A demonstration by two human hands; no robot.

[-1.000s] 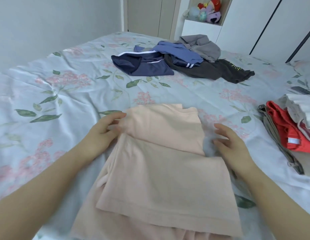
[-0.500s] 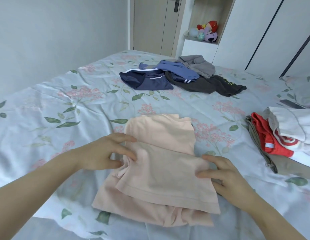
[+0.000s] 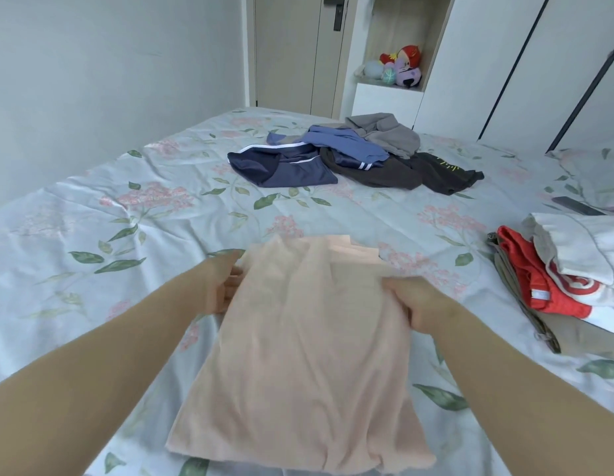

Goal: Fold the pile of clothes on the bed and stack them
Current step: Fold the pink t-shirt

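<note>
Pale grey walls close the room on the left, and at the back stand a beige door, a white wardrobe and an open shelf niche with some plush toys inside it. In front of them a bed with a flowered, light blue sheet fills most of the head view.

Near the front of the bed, in the middle, is the peach garment. Both hands hold it by its upper part, and its lower part hangs down loosely toward the camera. The left hand is at the left edge of the cloth. Its fingers are bent onto that edge and their tips are hidden by the cloth; this part is blurred. The right hand is at the right edge, with the fingers curled tightly over the fabric.

Far behind it, well apart, lies the pile of unfolded clothes: a navy piece with white stripes at the left, a blue piece partly over it, a grey piece at the back and a dark brown piece at the right.

At the right edge of the bed lies the stack of folded clothes, with a white piece on top, a red piece under it and a khaki piece at the bottom
</note>
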